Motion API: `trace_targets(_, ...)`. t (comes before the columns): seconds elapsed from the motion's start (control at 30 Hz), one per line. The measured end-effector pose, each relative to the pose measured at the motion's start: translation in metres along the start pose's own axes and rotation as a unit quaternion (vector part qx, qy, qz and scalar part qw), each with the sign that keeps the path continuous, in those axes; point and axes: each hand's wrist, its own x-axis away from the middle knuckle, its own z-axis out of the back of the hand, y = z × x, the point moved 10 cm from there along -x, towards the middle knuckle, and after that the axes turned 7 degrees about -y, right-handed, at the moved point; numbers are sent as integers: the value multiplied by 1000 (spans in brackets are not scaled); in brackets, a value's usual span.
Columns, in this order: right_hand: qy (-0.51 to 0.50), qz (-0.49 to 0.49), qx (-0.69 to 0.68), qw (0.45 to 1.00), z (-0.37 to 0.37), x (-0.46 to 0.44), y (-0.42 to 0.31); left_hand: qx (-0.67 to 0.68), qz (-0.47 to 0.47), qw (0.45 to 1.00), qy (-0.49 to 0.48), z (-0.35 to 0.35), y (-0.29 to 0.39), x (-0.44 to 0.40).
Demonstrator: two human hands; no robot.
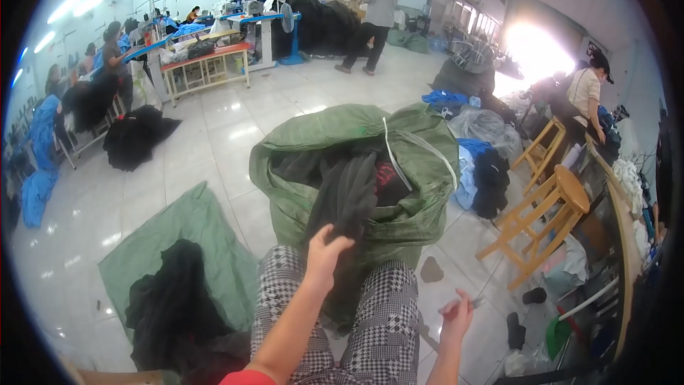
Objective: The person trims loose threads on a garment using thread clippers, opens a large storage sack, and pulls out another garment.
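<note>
A large green woven sack [292,142] stands wide open in front of my knees, with dark garments inside it. My left hand [328,257] pinches the near end of a black garment [345,196] that stretches up out of the sack's mouth. Red marking [385,175] shows on dark cloth inside the sack. Out to the right, over the floor, my right hand [454,314] has its fingers curled around a small grey metallic tool [477,303], too small to name. White drawstrings [434,151] hang over the sack's right side.
To the left, a black cloth pile [182,299] lies partly on a flat green sheet [214,221]. Wooden stools [570,189] and bagged clothes [484,128] line the right. A person [376,0] stands at the back; others work at tables on the left and at the right.
</note>
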Motion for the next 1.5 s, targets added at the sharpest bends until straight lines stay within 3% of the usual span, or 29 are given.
trace_targets(0.13, -75, -23, -46, 996, -100, -18, -6, -49, 5, 999, -19, 11, 27, 57)
trace_targets(0.2, -178, -60, -37, 981, -151, -28, 7, -64, 14, 997, -27, 18, 35, 84)
trace_targets(0.33, -211, -213, 22, 954, -241, -21, 34, -151, -7, 988, -32, 16, 48, 129)
trace_targets(0.4, -233, -220, 83, 944, -271, -28, 61, -186, -24, 981, -45, 14, 48, 145)
trace_targets(0.43, -281, -179, -16, 943, -295, -33, 74, -212, -20, 975, -60, 9, 49, 153)
trace_targets(0.53, -294, -147, -48, 943, -320, -17, 58, -268, -34, 961, -63, 8, 58, 165)
trace_targets(0.63, -261, -158, 11, 952, -272, -9, 77, -326, -12, 939, -108, -9, 53, 189)
trace_targets(0.67, -237, -143, -30, 960, -258, -6, 77, -340, -11, 931, -130, -17, 54, 197)
trace_targets(0.73, -211, -159, -19, 964, -251, 36, 17, -411, -58, 890, -189, -46, 64, 217)
trace_targets(0.77, -199, -115, 101, 968, -227, 33, 19, -415, -66, 874, -245, -67, 67, 230)
trace_targets(0.83, -258, -176, 21, 950, -214, 61, 10, -418, -105, 834, -345, -103, 68, 260)
trace_targets(0.9, -250, -215, -4, 944, -189, 89, -3, -521, -93, 713, -460, -136, 67, 293)
trace_targets(0.97, -240, -231, -21, 943, -176, 113, -20, -541, -199, 666, -474, -150, 68, 314)
trace_targets(1.0, -245, -233, -23, 941, -172, 118, -19, -635, -218, 552, -494, -150, 47, 328)
trace_targets(1.1, -212, -175, 1, 962, -150, 105, -3, -627, -274, 506, -524, -150, 45, 326)
trace_targets(1.13, -210, -165, 14, 963, -149, 93, -1, -601, -190, 505, -589, -150, 48, 310)
trace_targets(1.23, -209, -141, 50, 966, -148, 60, 24, -473, -47, 580, -662, -132, 67, 249)
trace_targets(1.3, -181, -96, 95, 974, -152, 49, 12, -475, 14, 675, -564, -113, 94, 175)
trace_targets(1.33, -192, -75, 117, 972, -142, 32, 32, -502, -90, 721, -469, -92, 104, 129)
trace_targets(1.37, -168, -39, 208, 963, -135, 23, 20, -518, 3, 786, -336, -56, 99, 78)
trace_targets(1.4, -143, -3, 298, 944, -132, 16, 7, -503, -63, 829, -235, -20, 97, 31)
trace_targets(1.43, -107, 43, 294, 949, -126, 8, -1, -512, -89, 843, -142, 13, 96, -6)
trace_targets(1.5, -61, 79, 238, 966, -139, 2, -33, -608, -106, 787, 12, 69, 71, -59)
